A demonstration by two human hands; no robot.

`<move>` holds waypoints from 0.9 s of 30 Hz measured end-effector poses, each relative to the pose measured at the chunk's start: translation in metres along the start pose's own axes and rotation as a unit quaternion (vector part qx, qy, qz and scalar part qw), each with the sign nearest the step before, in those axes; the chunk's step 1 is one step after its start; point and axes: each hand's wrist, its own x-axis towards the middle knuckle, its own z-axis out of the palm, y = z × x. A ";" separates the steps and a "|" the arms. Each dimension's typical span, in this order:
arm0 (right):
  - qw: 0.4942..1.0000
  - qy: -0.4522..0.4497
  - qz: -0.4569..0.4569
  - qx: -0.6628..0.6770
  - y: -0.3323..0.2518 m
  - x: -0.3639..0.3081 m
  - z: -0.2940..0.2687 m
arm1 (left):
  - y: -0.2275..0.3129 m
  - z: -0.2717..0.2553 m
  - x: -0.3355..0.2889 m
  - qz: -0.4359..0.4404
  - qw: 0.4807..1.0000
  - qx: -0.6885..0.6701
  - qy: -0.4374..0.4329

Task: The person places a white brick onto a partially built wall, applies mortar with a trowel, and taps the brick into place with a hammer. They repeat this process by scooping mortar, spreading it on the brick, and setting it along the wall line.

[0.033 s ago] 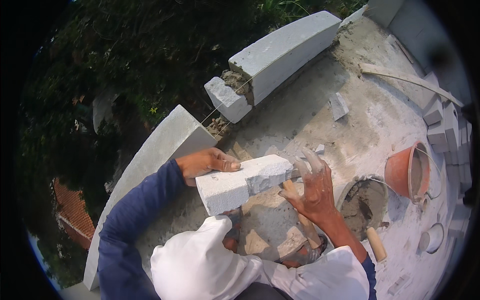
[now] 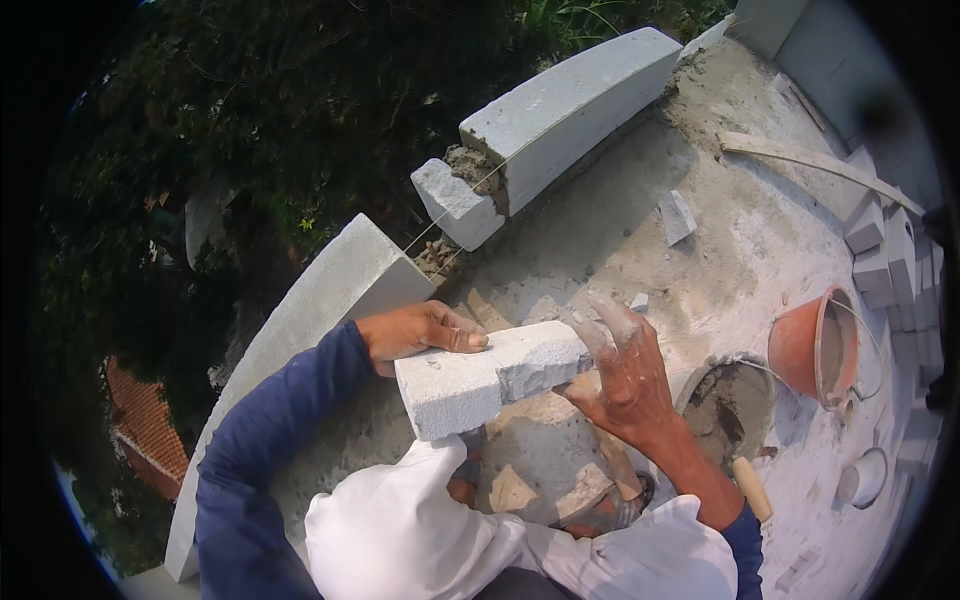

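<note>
I hold a white lightweight concrete block (image 2: 490,375) level between both hands, above a concrete slab. My left hand (image 2: 415,332) grips its far long side with the thumb on top. My right hand (image 2: 620,372) presses flat against its right end, fingers spread and dusted with mortar. Ahead lies a laid wall block (image 2: 565,110) with a small cut block (image 2: 455,205) and grey mortar at its near end. A thin string line runs from there toward another laid block (image 2: 320,300) on my left.
An orange bucket (image 2: 815,345) and a bucket of mortar (image 2: 730,405) with a wooden-handled tool stand at right. Stacked blocks (image 2: 885,255) and a small white bowl (image 2: 862,478) lie farther right. Block offcuts (image 2: 677,215) litter the slab. Beyond the wall edge is a drop to trees and a roof.
</note>
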 end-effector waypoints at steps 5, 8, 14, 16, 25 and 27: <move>0.993 -0.051 -0.100 -0.041 -0.019 0.067 -0.035 | 0.038 0.015 -0.031 0.084 0.992 -0.010 0.090; 0.987 0.041 -0.137 -0.079 -0.016 0.099 -0.046 | 0.059 0.016 -0.062 0.240 0.961 -0.098 0.097; 0.959 0.181 -0.192 -0.106 -0.007 0.199 -0.029 | 0.096 0.001 -0.116 0.527 0.834 0.024 0.161; 0.961 0.192 -0.191 -0.055 -0.013 0.228 -0.008 | 0.103 -0.006 -0.131 0.524 0.781 0.124 0.316; 0.961 0.205 -0.170 0.076 -0.030 0.280 0.089 | 0.114 -0.027 -0.148 0.416 0.706 0.228 0.527; 0.986 0.103 -0.081 0.103 -0.030 0.276 0.099 | 0.115 -0.033 -0.141 0.415 0.708 0.225 0.526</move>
